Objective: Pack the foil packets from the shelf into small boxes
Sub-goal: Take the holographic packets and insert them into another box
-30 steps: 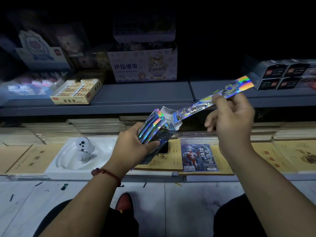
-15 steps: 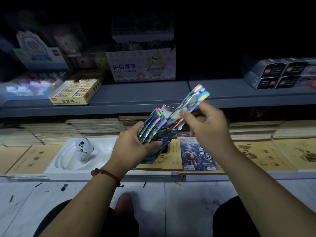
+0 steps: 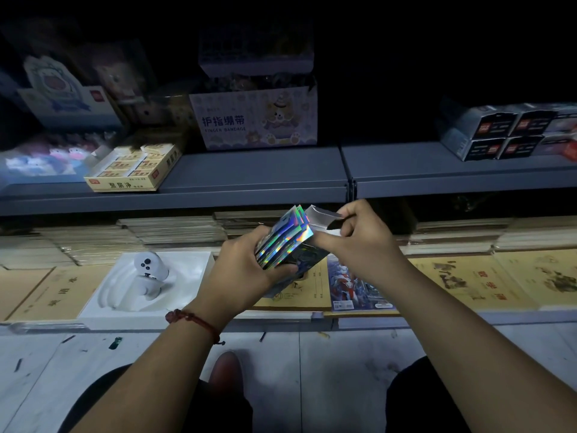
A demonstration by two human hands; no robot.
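**Foil packets seated in box; lid flap held back.**

The left hand (image 3: 246, 270) clamps its grip round the small dark cardboard box (image 3: 307, 260), thumb across the front. The box mouth tilts toward 1 o'clock, so it faces the other hand. The stack of holographic foil packets (image 3: 287, 242) appears to stand in the mouth, upper ends protruding. The right hand (image 3: 359, 242) has its grip pinched on the white-lined lid flap (image 3: 321, 215), at 1 o'clock of the stack. This probably holds the flap clear of the packet ends until they are pushed fully down. Closure is judged the next step. One printed blue foil packet (image 3: 352, 289) lies flat on the lower shelf (image 3: 468, 320), at 5 o'clock of the box, within reach.
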